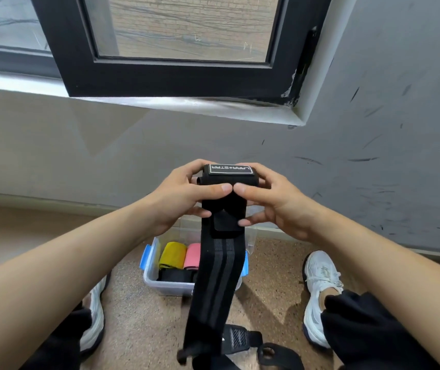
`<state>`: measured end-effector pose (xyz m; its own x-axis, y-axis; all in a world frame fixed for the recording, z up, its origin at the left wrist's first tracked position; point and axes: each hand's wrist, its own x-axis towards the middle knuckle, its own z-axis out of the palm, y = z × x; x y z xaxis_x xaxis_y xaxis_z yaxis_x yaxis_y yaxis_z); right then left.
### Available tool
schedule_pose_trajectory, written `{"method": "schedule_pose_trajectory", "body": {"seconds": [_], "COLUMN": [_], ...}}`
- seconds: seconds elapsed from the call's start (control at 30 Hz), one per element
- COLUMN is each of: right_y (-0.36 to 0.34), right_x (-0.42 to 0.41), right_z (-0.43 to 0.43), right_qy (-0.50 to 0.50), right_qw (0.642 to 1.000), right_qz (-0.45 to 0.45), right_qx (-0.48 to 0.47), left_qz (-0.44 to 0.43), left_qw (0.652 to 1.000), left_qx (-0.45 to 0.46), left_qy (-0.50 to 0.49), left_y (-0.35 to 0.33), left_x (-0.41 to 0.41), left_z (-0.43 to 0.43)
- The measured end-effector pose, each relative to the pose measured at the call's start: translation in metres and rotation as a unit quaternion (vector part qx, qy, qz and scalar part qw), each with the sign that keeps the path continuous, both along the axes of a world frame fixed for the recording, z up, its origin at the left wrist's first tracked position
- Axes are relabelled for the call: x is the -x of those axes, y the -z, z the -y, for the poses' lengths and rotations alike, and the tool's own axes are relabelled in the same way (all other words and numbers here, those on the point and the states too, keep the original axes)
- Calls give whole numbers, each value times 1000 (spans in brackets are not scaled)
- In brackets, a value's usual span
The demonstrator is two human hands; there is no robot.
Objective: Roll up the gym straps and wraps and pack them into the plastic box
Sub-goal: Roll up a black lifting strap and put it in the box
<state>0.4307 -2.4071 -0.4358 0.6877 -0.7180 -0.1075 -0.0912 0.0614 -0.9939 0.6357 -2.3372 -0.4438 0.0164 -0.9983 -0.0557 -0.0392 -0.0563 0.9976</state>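
Three rolls already sit in the plastic box (151, 279): a yellow roll (172, 254) at its left, a pink roll (192, 256) beside that, and a black roll (176, 275) on the box's near side. Packing is partly done, by my read.

No. 4 is in your hands, above the box. Your left hand (184, 198) pinches the labelled top end, thumb on the front, fingers curled behind. The black wrap (218, 276) w/ grey stripes hangs down in front of the box, hiding its right part, and the tail reaches the floor on the box's near side. Your right hand (269, 206) pinches the same end from the other side. The thumb tips meet, or nearly so.

The roll looks barely begun, w/ most of the length hanging free. Left to do, as I judge it: roll it down, fasten it, put it in the box. A black strap (240, 339) lies unrolled on the floor, nearer you than the box, so at least 1 more follows. I can't tell if others lie out of view.

The box sits on a speckled brown floor (272, 303). There's a white shoe (94, 316) left of the box and another white shoe (320, 289) right of it. Beyond the box is a grey wall (373, 182) w/ dark scuffs, mostly to the right. Above is a black-framed window (170, 76), w/ brick outside.
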Motion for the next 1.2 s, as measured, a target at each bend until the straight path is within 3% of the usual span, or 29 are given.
{"method": "schedule_pose_trajectory", "body": {"seconds": [0.33, 0.57, 1.0, 1.2], "right_y": [0, -1, -1, -10], "right_x": [2, 3, 5, 8], "right_z": [-2, -1, -3, -1], "right_qy": [15, 46, 35, 32], "right_qw": [999, 998, 997, 997], "right_qz": [-1, 30, 62, -16], "right_qx": [-32, -23, -2, -65], "left_qz": [17, 3, -46, 23], "left_qw": [998, 999, 999, 998], "left_qx": [56, -28, -5, 51], "left_qy": [-10, 46, 9, -37], "left_y": [4, 5, 5, 7], "left_x": [7, 5, 5, 8], "left_z": [2, -2, -2, -1]}}
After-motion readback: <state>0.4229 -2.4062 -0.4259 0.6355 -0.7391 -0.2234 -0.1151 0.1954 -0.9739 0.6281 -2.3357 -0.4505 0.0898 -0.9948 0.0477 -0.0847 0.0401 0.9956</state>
